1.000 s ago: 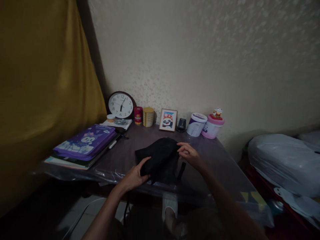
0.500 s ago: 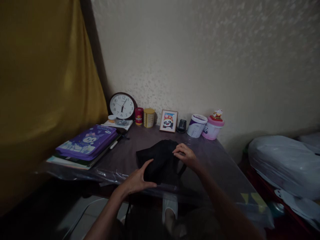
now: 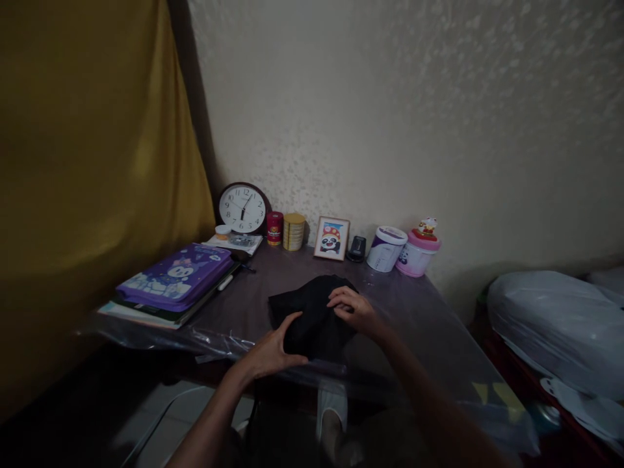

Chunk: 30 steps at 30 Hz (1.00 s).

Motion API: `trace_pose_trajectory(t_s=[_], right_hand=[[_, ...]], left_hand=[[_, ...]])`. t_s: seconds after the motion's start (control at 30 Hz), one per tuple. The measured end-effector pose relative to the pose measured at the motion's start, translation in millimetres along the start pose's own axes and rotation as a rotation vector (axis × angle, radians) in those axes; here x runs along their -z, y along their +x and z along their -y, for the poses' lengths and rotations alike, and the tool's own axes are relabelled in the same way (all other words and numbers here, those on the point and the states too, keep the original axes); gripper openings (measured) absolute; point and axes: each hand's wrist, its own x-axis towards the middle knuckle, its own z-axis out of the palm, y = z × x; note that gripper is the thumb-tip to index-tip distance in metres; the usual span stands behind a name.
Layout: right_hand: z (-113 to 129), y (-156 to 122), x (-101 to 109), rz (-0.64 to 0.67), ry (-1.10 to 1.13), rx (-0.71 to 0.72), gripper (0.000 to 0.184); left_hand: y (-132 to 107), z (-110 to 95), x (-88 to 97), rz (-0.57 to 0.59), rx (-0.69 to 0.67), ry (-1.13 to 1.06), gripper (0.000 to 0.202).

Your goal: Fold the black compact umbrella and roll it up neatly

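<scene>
A black cloth item (image 3: 314,322), soft and folded in shape, sits near the front edge of the table. Its pointed end faces left and a rounded part rises on the right; its exact kind is hard to make out in the dim light. My left hand (image 3: 275,351) curves round its near left side, thumb and forefinger spread wide against the cloth. At its upper right, the bent fingers of my right hand (image 3: 353,311) pinch together on the fabric. Some fingertips are lost against the black.
The table (image 3: 419,338) has a plastic cover. A purple case (image 3: 175,276) lies on books at left. Along the wall stand a clock (image 3: 242,208), red tin (image 3: 275,229), yellow tin (image 3: 294,233), picture frame (image 3: 332,238), white tub (image 3: 387,249) and pink tub (image 3: 418,255).
My right hand has shifted left and slightly down over the black cloth item. A dark strap that hung below it no longer shows. My left hand keeps its place; the view has moved slightly.
</scene>
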Motion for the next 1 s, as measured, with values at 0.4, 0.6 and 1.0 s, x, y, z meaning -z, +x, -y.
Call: trace_pose_trajectory(t_s=[0.4, 0.6, 1.0], right_hand=[[14.0, 3.2, -11.5, 0.108, 0.032, -0.120, 0.011], [10.9, 6.0, -19.6, 0.040, 0.117, -0.127, 0.005], [8.4, 10.2, -23.4, 0.011, 0.158, -0.153, 0.004]], left_hand=[[2.1, 2.3, -1.6, 0.004, -0.036, -0.018, 0.090], [-0.2, -4.7, -5.4, -0.028, 0.027, 0.055, 0.077], [-1.1, -12.1, -21.1, -0.070, 0.070, 0.473, 0.052]])
